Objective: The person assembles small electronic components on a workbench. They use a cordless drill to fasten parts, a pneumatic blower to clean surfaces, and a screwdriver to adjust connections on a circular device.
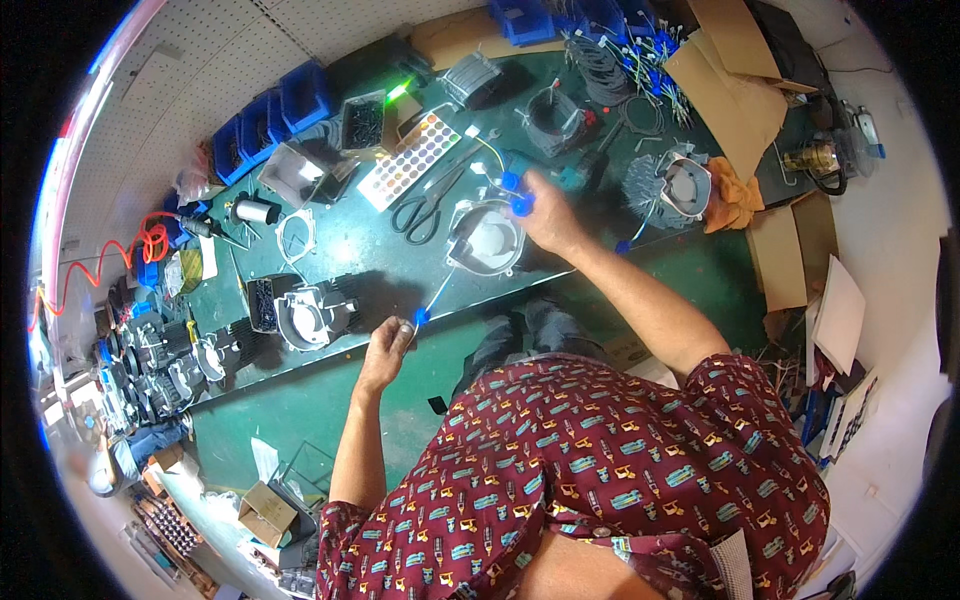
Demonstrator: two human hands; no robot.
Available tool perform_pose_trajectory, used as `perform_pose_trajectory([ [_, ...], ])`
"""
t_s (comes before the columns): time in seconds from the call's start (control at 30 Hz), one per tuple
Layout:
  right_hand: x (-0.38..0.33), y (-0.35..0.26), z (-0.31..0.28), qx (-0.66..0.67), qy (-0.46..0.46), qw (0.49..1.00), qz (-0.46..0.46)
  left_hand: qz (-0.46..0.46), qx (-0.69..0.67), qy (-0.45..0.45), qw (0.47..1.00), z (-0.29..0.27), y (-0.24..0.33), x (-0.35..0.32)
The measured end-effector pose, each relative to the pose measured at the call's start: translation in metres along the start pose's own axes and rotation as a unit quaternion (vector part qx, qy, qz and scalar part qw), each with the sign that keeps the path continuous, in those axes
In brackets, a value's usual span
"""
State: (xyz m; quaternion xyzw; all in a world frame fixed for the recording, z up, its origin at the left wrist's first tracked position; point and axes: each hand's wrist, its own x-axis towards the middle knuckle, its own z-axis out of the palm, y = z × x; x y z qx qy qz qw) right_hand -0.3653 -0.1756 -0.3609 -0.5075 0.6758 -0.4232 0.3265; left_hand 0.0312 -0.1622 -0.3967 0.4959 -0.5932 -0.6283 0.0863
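A grey metal housing (pixel 506 262) with a round pale centre sits on the green workbench in front of me. From its lower left side a thin cable (pixel 438 292) runs to a blue connector (pixel 421 317) at the bench's front edge. My left hand (pixel 384 352) is closed on the cable end beside that connector. At the housing's upper right, my right hand (pixel 550 215) is closed round a wire lead with blue plugs (pixel 517 192); its wires end in small white connectors (pixel 478 169). The fingertips of my right hand are partly hidden by the plugs.
Scissors (pixel 418 214) and a sticker sheet (pixel 408 162) lie left of the housing. Another housing (pixel 304 318) stands at the front left, and one more (pixel 684 188) at the right by an orange cloth (pixel 735 196). Blue bins (pixel 262 120) and cardboard (pixel 728 90) line the back.
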Motion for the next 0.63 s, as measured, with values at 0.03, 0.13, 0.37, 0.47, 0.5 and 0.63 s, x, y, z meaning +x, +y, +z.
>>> perform_pose_trajectory([
  [0.03,0.001,0.003,-0.003,0.003,0.001,1.000,0.011,-0.007,-0.027,-0.006,1.000,0.001,0.021,-0.002],
  [0.13,0.001,-0.003,-0.004,-0.005,-0.002,1.000,0.023,-0.141,-0.178,0.036,0.973,0.007,0.061,-0.017],
  [0.37,0.002,0.001,-0.002,0.004,0.008,1.000,0.008,-0.144,-0.290,0.095,0.941,0.008,0.067,-0.013],
  [0.47,0.000,-0.003,-0.006,0.005,0.006,1.000,0.019,-0.071,-0.309,0.053,0.947,0.029,0.099,-0.012],
  [0.5,0.000,0.000,-0.008,0.012,0.014,1.000,0.016,-0.048,-0.262,0.011,0.964,0.044,0.113,-0.011],
  [0.63,0.002,0.006,-0.003,0.014,0.011,1.000,-0.012,-0.051,-0.143,-0.180,0.972,0.077,0.088,0.010],
])
